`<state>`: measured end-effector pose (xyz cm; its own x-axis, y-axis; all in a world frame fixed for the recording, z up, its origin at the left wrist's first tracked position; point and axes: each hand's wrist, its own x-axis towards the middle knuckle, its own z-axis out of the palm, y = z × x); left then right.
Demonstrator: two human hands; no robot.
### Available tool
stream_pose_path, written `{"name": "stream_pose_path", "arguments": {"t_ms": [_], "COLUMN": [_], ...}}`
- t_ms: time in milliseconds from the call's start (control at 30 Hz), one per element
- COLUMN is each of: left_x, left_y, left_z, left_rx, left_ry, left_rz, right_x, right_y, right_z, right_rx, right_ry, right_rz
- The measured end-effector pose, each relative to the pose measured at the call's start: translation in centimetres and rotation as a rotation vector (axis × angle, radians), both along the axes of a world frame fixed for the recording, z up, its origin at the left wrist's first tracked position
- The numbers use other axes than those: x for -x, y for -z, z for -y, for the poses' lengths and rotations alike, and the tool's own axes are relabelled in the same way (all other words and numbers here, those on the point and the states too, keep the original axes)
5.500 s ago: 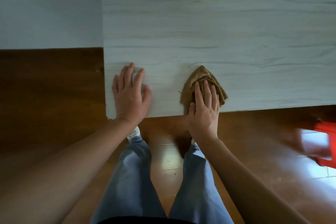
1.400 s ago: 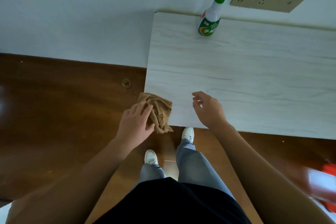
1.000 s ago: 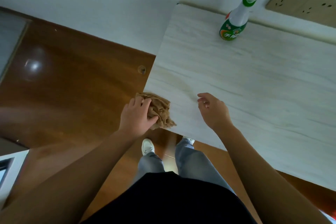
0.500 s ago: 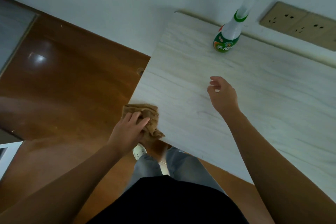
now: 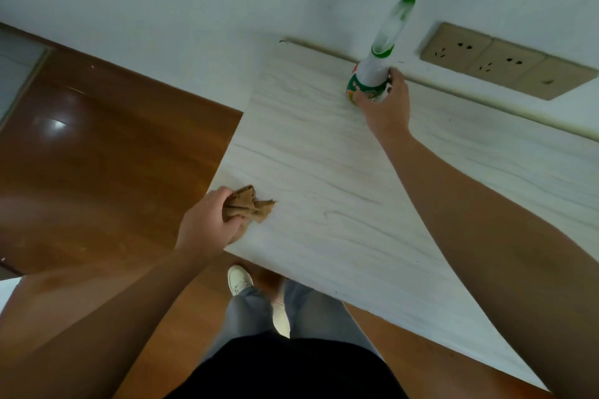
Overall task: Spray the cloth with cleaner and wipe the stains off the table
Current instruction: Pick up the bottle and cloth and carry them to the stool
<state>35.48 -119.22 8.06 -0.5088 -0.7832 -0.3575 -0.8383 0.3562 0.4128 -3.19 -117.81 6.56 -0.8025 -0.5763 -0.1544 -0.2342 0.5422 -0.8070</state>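
A tall cleaner bottle (image 5: pixel 377 58), white with a green base and green cap, stands at the far edge of the pale wood-grain table (image 5: pixel 340 191) against the wall. My right hand (image 5: pixel 385 104) is wrapped around its lower part. My left hand (image 5: pixel 209 220) holds a bunched brown cloth (image 5: pixel 248 204) at the table's near left corner, its loose end lying over the tabletop. Faint yellowish marks show on the table between the hands.
A beige socket strip (image 5: pixel 505 61) is set in the white wall behind the table. Brown glossy floor (image 5: pixel 107 159) lies to the left and below. My legs and a white shoe (image 5: pixel 239 278) are under the table's near edge.
My right hand reached away across the table and closed on the bottle. My left hand gathered the cloth up from the corner into a bunch. The view tilted.
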Motion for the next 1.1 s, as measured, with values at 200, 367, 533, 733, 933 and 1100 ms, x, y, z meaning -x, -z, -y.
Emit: {"name": "stream_pose_path", "arguments": {"t_ms": [200,367,533,733,933,1100], "left_x": [1.6,-0.6,-2.0,-2.0,-2.6,-4.8], "left_y": [-1.2,-2.7,-4.1,-5.1,-5.5,-5.2], "left_z": [2.3,2.5,2.1,3.4,5.6,6.9], "left_rx": [-0.155,-0.257,-0.333,-0.387,-0.325,-0.318], "left_ry": [-0.301,-0.401,-0.42,-0.266,0.001,0.137], "left_rz": [-0.143,-0.131,-0.123,-0.152,-0.163,-0.234], "right_x": [0.8,0.2,-3.2,-12.0,-21.3,-28.7], "right_y": [0.6,1.1,0.8,-0.7,-2.0,-3.6], "right_z": [2.5,2.4,-1.5,-10.7,-18.4,-20.2], "right_rx": [-0.014,-0.024,-0.035,0.011,-0.018,-0.069], "right_ry": [-0.035,-0.01,-0.077,-0.05,0.066,0.2], "right_rz": [-0.04,-0.117,-0.084,0.096,0.208,0.226]}}
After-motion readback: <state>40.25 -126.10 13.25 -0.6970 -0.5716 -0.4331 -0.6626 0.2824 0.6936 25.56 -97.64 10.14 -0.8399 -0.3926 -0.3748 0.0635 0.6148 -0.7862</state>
